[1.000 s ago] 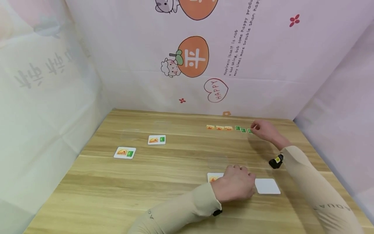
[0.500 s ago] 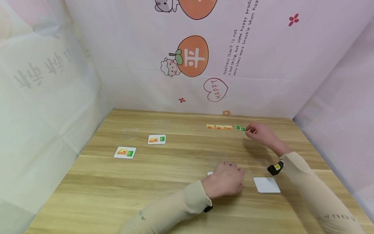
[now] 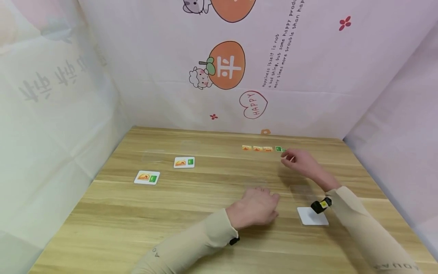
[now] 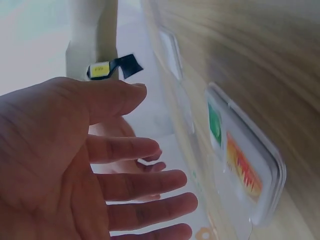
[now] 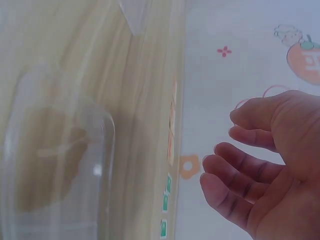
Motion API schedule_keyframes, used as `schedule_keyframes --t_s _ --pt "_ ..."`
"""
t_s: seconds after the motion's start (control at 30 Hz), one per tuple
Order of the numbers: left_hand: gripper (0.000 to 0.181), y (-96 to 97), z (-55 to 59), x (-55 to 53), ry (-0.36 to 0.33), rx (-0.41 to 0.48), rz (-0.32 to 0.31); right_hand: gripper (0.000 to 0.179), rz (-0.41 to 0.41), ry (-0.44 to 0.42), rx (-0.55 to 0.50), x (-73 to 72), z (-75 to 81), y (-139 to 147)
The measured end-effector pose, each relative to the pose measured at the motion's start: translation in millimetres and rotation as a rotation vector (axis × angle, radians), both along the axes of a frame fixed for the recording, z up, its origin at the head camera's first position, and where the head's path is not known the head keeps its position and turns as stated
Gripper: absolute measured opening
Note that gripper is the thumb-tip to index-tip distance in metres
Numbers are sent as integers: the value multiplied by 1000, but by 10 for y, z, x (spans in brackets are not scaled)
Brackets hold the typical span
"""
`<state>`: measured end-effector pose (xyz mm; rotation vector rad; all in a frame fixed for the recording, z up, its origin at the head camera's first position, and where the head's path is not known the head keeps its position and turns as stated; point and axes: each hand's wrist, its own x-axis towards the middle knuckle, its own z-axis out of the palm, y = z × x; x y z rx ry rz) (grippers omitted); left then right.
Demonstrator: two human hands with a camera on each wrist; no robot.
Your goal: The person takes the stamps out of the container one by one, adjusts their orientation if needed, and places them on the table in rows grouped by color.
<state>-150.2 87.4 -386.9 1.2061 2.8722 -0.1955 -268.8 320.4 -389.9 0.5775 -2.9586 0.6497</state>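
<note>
Left wrist view: left hand [image 4: 65, 160], fingers spread, hangs beside stacked round-cornered white cards [image 4: 246, 159]; right hand [image 3: 302, 165], fingers loosely curled, near small green squares [image 3: 278, 148] on wood-grained surface [image 3: 191, 190].

White cards [image 3: 147, 177] with orange-and-green prints, white-edged green pieces [image 3: 278, 148], tan wood-grained table [image 3: 113, 224], beige sleeves [image 3: 369, 224] with dark lettering

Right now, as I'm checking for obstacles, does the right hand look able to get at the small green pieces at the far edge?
Probably yes: the right hand is close beside the green pieces, its fingers appear to hold nothing, and I see nothing standing between them.
</note>
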Motion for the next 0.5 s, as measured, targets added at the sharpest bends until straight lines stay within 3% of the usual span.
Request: schedule_keyframes --t_s 0.1,0.4,0.5 --pt "31 -54 23 -16 -4 23 12 25 12 -3 -7 39 -25 -63" --pt "26 -251 26 -65 152 91 -11 17 28 -24 -44 159 -123 -220" --pt "26 -302 11 -80 138 110 -9 15 36 -29 -46 192 -168 -242"
